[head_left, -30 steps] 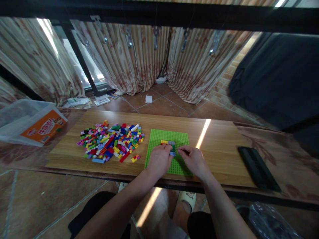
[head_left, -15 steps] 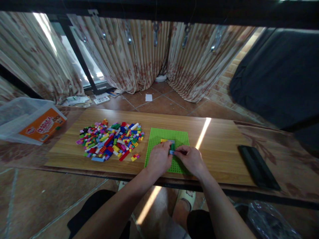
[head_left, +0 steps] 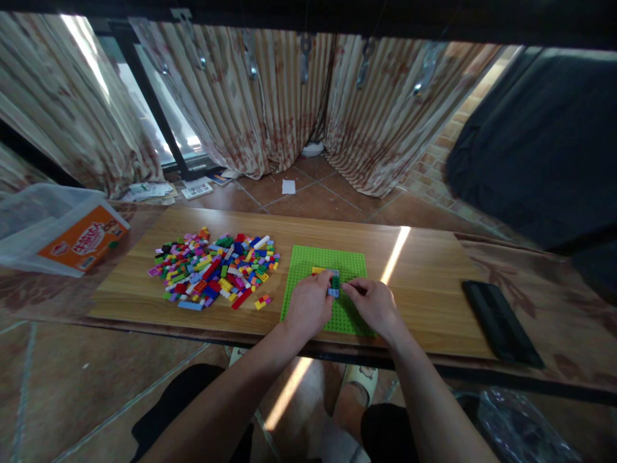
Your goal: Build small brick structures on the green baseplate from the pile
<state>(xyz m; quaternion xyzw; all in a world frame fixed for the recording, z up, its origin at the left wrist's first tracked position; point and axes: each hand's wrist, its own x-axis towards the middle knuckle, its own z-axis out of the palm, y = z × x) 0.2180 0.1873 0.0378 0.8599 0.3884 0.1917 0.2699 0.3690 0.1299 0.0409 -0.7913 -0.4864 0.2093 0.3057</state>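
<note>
A green baseplate (head_left: 308, 260) lies on the wooden board (head_left: 424, 296) in front of me. A few small bricks stand joined on it, a yellow one (head_left: 318, 270) at their left end. My left hand (head_left: 308, 305) and my right hand (head_left: 373, 305) rest on the plate, fingertips pinched together from both sides on a small grey-blue brick (head_left: 333, 292) among those bricks. A heap of loose coloured bricks (head_left: 214, 267) lies on the board to the left of the plate.
A clear plastic box with an orange label (head_left: 72, 241) lies at the far left. A black flat object (head_left: 501, 321) rests at the board's right end. Curtains (head_left: 270, 109) hang behind, and papers lie on the tiled floor.
Both hands have stayed on the baseplate, fingertips drawing closer together over the small brick. The view has shifted slightly.
</note>
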